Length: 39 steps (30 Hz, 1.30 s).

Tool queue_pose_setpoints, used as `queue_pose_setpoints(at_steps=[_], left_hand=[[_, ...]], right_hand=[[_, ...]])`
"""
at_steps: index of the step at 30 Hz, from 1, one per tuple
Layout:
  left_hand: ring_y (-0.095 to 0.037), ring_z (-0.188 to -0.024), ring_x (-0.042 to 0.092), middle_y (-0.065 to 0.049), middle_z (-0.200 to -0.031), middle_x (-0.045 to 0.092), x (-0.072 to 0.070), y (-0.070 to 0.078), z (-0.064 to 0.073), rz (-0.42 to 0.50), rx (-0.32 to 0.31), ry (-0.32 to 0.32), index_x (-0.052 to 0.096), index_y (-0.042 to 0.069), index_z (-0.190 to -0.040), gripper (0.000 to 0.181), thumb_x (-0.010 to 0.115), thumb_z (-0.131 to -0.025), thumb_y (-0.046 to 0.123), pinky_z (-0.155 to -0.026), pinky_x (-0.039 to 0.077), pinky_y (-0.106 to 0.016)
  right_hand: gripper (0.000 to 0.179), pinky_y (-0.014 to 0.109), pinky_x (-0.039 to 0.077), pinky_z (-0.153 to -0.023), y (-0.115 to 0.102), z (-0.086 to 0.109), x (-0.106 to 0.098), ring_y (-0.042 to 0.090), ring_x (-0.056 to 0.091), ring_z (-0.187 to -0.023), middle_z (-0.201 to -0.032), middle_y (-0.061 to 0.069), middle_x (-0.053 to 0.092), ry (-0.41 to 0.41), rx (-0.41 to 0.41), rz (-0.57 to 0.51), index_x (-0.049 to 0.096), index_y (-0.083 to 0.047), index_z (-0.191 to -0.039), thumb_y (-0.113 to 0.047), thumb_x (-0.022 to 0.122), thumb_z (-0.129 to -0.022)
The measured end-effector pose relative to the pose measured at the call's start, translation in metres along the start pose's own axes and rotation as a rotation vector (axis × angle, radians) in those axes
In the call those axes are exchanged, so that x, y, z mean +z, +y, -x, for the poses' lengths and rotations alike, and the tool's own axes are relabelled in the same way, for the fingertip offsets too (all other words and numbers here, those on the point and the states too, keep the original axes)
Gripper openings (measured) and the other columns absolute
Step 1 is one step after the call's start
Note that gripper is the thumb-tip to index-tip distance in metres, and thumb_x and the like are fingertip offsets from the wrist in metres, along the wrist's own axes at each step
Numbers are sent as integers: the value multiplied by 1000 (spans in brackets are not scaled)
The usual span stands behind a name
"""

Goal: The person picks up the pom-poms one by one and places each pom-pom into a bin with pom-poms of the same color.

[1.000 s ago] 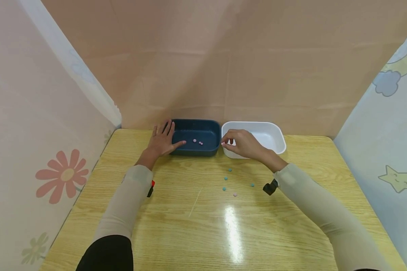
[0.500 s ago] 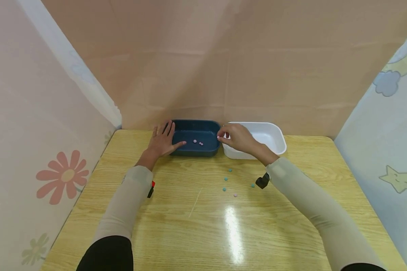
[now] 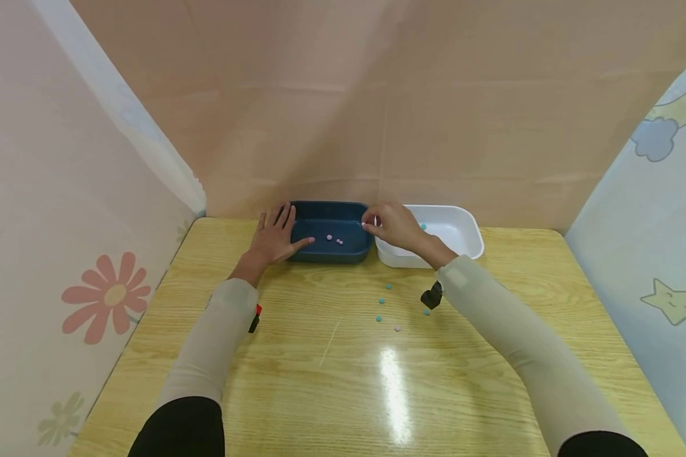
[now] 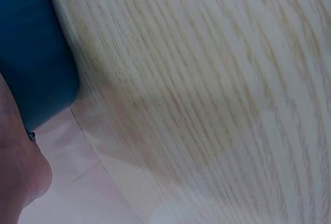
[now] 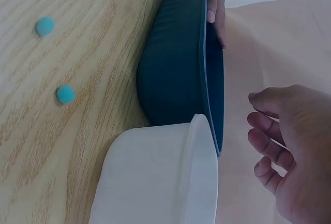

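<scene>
My left hand [image 3: 273,240] rests with spread, straight fingers on the left end of a dark blue box [image 3: 326,258]. Several small pink beads [image 3: 328,237] lie inside that box. Over the box's right end, my right hand [image 3: 399,226] pinches a small pink bead [image 3: 363,223] between thumb and forefinger. The right wrist view shows the thumb [image 5: 269,100] above the other curled fingers; the bead is hidden there. Beside the blue box stands a white box [image 3: 463,244], partly behind the right hand, with a teal bead [image 3: 423,226] visible inside.
Several teal beads [image 3: 382,301] and one pink bead [image 3: 397,329] are scattered on the wooden table [image 3: 297,381] in front of the boxes. A brown sheet [image 3: 331,127] hangs behind, and patterned panels [image 3: 103,222] flank the table.
My right hand has moved left and away from me, from the white box's left rim to above the blue box's right end. A teal bead inside the white box has come into view.
</scene>
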<state>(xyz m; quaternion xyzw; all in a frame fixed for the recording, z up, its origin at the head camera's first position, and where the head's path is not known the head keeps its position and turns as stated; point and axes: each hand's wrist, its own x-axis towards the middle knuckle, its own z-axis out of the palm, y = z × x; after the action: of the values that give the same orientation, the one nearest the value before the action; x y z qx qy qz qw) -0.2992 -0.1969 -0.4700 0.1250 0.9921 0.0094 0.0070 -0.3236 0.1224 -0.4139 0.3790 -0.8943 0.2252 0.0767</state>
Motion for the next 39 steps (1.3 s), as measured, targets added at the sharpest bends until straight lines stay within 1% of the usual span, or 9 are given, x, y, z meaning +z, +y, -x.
queue_pose_setpoints(at_steps=[6,11,18,22,27,32,35,39], left_hand=[[-33,-151,1,-12,-165,-2,-1,1,0,-10,-8,-8,4,7,-158,103,26,-89,81,-118,2,-59],[-32,-151,-1,-11,-165,-4,0,0,0,-15,-8,-15,2,8,-158,103,24,-88,81,-118,1,-59],[-32,-151,-1,-10,-165,-3,0,-1,-1,-24,-8,-15,1,8,-158,104,22,-87,82,-118,1,-58],[-32,-151,-1,-10,-165,-3,1,-1,-2,-35,-9,-14,1,8,-158,106,19,-86,84,-118,1,-58],[-31,-151,-2,-10,-165,-3,2,0,-2,-36,-10,-16,1,8,-158,106,19,-86,84,-119,2,-57],[-31,-151,-2,-10,-165,-3,2,2,-2,-34,-14,-16,-1,9,-158,106,18,-86,84,-119,2,-57],[-31,-151,-1,-10,-165,-3,2,2,-2,-19,-11,-7,1,9,-158,106,19,-86,84,-119,2,-57],[-31,-151,-1,-10,-165,-3,2,2,-1,-16,-13,-16,1,9,-158,107,18,-85,85,-119,2,-56]], right_hand=[[16,32,50,-66,5,-8,4,13,60,-74,-87,-3,70,-5,24,-1,76,-11,-99,-24,70,-91],[12,33,50,-66,7,-13,3,13,61,-74,-86,-2,71,-6,43,-13,77,-11,-97,-18,72,-89],[11,33,51,-70,9,-19,4,13,63,-74,-89,-2,72,-5,42,11,76,-14,-95,-22,71,-89],[13,34,52,-71,11,-20,6,15,64,-76,-91,0,72,-18,56,12,76,-13,-95,-23,71,-90],[13,36,52,-73,15,-20,10,16,64,-79,-93,1,72,-29,82,16,76,-12,-97,-22,72,-89],[13,37,52,-74,17,-20,11,18,64,-81,-93,2,72,-34,85,21,76,-12,-97,-21,72,-89],[16,38,52,-74,18,-20,12,20,65,-82,-95,4,72,-34,88,11,76,-9,-100,-19,72,-89],[19,38,52,-75,19,-18,13,20,64,-83,-98,5,71,-42,94,6,75,-6,-104,-18,72,-89]])
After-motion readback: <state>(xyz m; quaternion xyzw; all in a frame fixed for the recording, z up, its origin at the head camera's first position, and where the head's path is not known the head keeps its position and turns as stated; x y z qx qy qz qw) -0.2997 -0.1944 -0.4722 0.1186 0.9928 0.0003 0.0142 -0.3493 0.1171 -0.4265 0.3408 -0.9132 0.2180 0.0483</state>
